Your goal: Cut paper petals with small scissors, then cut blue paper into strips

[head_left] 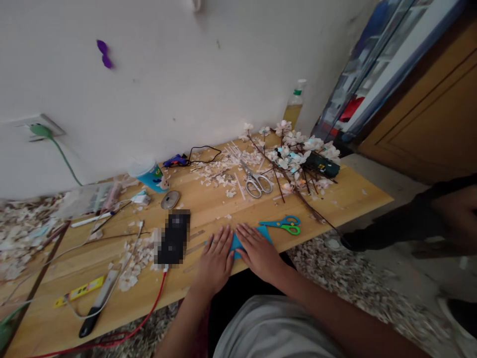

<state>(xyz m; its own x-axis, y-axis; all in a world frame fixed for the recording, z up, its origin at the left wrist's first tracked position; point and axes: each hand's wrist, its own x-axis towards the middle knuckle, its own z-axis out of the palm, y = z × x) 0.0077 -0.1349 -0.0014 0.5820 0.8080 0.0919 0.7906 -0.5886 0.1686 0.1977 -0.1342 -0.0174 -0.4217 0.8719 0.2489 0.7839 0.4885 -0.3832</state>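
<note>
A blue sheet of paper (237,243) lies at the table's front edge, partly covered by both hands. My left hand (219,252) rests flat on its left side, fingers stretched forward. Across its right side lies my right hand (257,248), also flat, the fingers of the two hands almost meeting. Just beyond my right hand are scissors with blue and green handles (286,224), touching or close to the paper's corner. To the left of my left hand is a dark phone (173,238), blurred out, with a red cable (158,298) at its lower end.
Metal scissors (257,184) lie among pale scraps behind my hands. Branches with white blossoms (294,154) spread over the right end, before a bottle (293,107). A blue cup (152,176), a knife (97,306) and a yellow packet (80,291) are leftward. Someone's dark-clothed leg (402,219) shows right.
</note>
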